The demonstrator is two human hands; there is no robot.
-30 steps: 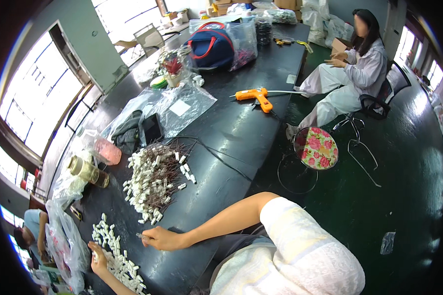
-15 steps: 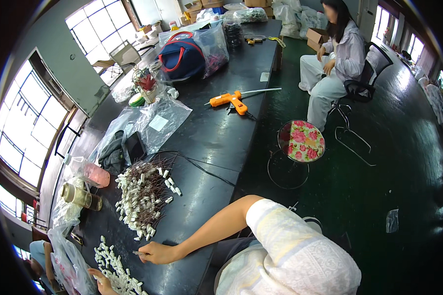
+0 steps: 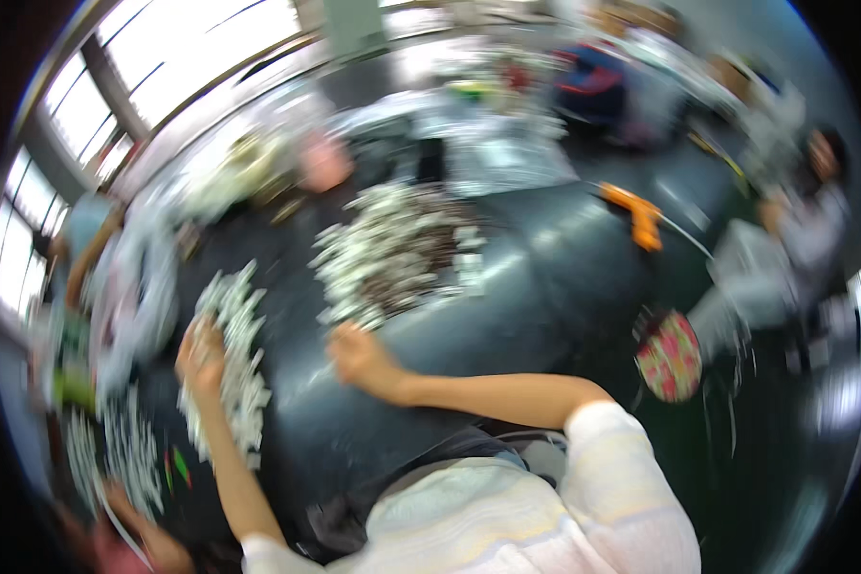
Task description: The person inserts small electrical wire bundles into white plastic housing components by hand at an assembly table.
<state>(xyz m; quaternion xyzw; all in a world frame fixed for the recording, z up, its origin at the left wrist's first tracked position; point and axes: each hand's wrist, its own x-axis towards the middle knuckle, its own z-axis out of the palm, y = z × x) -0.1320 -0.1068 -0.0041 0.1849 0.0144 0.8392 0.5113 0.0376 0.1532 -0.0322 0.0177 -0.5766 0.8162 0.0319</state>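
The whole picture is smeared by motion. My left hand (image 3: 201, 356) is over the left edge of a long heap of small white pieces (image 3: 242, 383); its fingers are too blurred to read. To the right, my right hand (image 3: 364, 364) is closed in a fist at the near edge of a larger pile of white-ended pieces with thin brown stems (image 3: 392, 251). Whatever sits in that fist is hidden by blur. Both heaps lie on the dark table (image 3: 306, 407).
An orange glue gun (image 3: 634, 212) with a pale stick lies on the right. Clear plastic bags (image 3: 507, 153) and a pink container (image 3: 324, 161) stand behind the pile. A flowered round stool (image 3: 671, 358) and a seated person (image 3: 784, 249) are at right. Other people's arms show at left.
My view has swung to the left, so the table shifts right in the picture. More of my left arm shows. The thin metallic object seen earlier in my right hand cannot be made out now.
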